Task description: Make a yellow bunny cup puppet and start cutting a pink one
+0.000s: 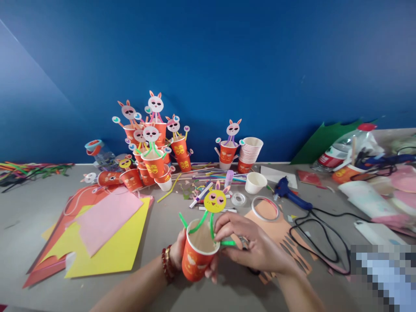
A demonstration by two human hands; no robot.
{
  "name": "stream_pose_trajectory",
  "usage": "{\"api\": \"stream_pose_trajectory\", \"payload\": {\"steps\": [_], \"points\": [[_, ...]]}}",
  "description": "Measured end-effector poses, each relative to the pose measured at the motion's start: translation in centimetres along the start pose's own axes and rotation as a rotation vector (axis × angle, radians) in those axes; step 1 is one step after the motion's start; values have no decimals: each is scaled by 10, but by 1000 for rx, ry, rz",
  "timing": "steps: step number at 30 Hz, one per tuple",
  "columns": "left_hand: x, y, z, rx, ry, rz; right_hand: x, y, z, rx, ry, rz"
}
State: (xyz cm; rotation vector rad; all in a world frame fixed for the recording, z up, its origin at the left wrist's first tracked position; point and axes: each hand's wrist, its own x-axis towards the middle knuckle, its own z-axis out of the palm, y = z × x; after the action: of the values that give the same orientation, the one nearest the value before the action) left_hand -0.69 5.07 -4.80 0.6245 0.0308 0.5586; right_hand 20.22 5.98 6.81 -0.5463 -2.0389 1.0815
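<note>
My left hand (pixel 180 253) wraps round a red paper cup (pixel 196 258) with gold print, tilted a little above the table. A yellow paper rabbit face (pixel 215 200) with pink ears stands over the cup's rim on green pipe cleaners (pixel 199 226). Another green piece sticks up at the cup's left side, and one juts out at the right. My right hand (pixel 248 240) is at the rim, its thumb and fingers pinched on the green pipe cleaner on the right. Part of that stem is hidden behind the fingers.
Several finished rabbit cups (pixel 154 162) are grouped at the back left, with stacked white cups (pixel 251 149) further right. Coloured paper sheets (pixel 130 242) lie at left. A blue glue gun (pixel 292 195) with a looping black cord and a tape roll (pixel 264 209) lie at right.
</note>
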Motion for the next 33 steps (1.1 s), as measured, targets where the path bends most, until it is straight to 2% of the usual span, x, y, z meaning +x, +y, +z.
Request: {"api": "stream_pose_trajectory", "payload": {"steps": [6, 14, 21, 28, 33], "points": [[0, -7, -3, -10, -1, 71, 0, 1, 3, -10, 41, -14], [-1, -9, -7, -44, 28, 14, 0, 6, 4, 9, 34, -48], [3, -3, 0, -64, -64, 30, 0, 4, 2, -63, -3, -71], [4, -5, -1, -35, -47, -1, 3, 0, 3, -89, 2, -115], [2, -5, -2, -41, -89, -34, 2, -3, 2, -101, -29, -97]]}}
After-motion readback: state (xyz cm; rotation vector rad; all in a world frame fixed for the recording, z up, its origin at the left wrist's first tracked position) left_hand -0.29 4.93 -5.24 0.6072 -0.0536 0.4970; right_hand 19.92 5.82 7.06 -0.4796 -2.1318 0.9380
